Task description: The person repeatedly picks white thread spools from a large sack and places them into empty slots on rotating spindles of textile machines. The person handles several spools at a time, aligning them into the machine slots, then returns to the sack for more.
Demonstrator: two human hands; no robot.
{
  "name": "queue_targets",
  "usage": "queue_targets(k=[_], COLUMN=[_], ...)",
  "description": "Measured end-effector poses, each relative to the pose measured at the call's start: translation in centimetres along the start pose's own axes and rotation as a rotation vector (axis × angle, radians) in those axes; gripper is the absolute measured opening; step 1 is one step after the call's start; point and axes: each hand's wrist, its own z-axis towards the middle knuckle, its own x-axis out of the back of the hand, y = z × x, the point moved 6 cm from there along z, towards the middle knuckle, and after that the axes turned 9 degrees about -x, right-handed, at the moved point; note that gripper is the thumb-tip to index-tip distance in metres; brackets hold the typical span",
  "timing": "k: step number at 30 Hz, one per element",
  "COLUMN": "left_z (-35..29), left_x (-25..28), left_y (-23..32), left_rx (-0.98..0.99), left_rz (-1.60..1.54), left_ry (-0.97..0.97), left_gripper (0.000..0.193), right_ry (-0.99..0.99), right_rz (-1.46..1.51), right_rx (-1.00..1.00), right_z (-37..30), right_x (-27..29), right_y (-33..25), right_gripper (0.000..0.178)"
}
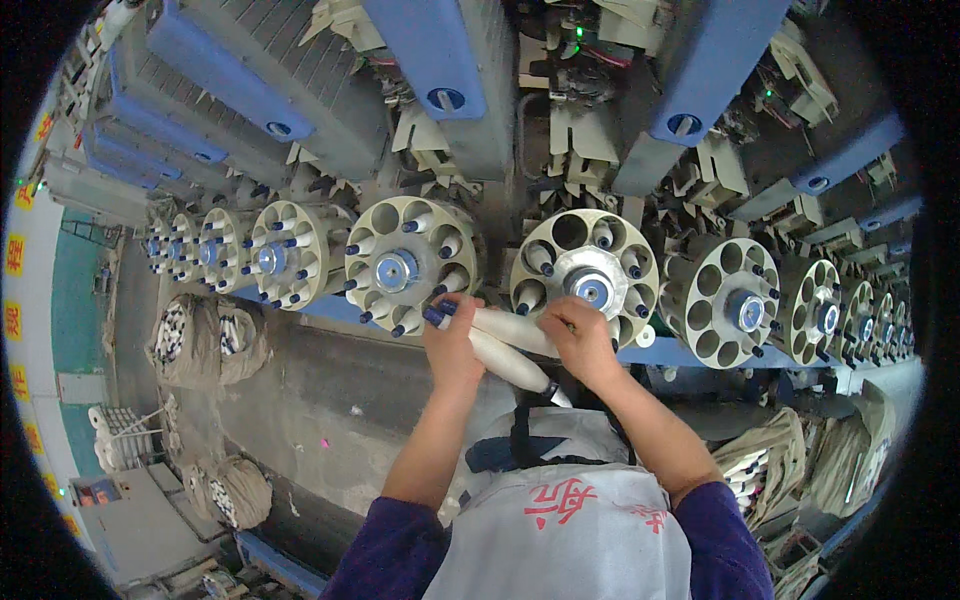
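My left hand is wrapped round the dark blue ends of two white yarn bobbins. The upper bobbin runs from that hand toward my right hand. Below it, the lower bobbin slants down to the right, its dark tip near my apron. My right hand is closed in a pinch at the far end of the upper bobbin; what lies between its fingertips is too small to make out. Just beyond my hands are two round bobbin magazines, the left one and the right one, with bobbins in several holes.
More round magazines line the machine on both sides, under blue and grey housings. Cloth sacks of bobbins stand on the floor at left, another sack at right. A grey cabinet stands lower left.
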Motion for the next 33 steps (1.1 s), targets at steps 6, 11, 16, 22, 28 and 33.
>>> queue_targets(k=[6, 11, 16, 22, 28, 33], left_z=[-4.1, -3.8, -2.5, -5.6, -11.6, -18.4], left_x=[-2.9, -2.7, -4.4, -10.2, -17.2, -22.9], left_y=[-1.8, 0.2, 1.4, -2.7, -12.8, -20.7], left_rx=[-0.282, -0.126, 0.139, 0.194, 0.474, 0.793], left_rz=[0.663, 0.270, -0.083, -0.178, -0.046, 0.046], left_ry=[-0.298, -0.191, -0.269, -0.391, -0.269, -0.292], left_gripper=[0.022, 0.044, 0.053, 0.055, 0.039, 0.036], right_ry=[-0.292, -0.334, 0.434, -0.027, 0.205, 0.565], right_rz=[0.959, 1.017, -0.696, -0.612, -0.511, -0.565], right_rx=[-0.792, -0.566, 0.384, 0.052, 0.205, 0.243], right_z=[-0.8, -0.6, 2.1, -0.4, -11.0, -15.9], right_x=[-0.8, 5.2, 8.7, 9.3, 20.2, 26.7], right_y=[3.6, 1.7, 0.4, 4.3, -0.1, 3.7], right_gripper=[0.012, 0.012, 0.010, 0.029, 0.050, 0.042])
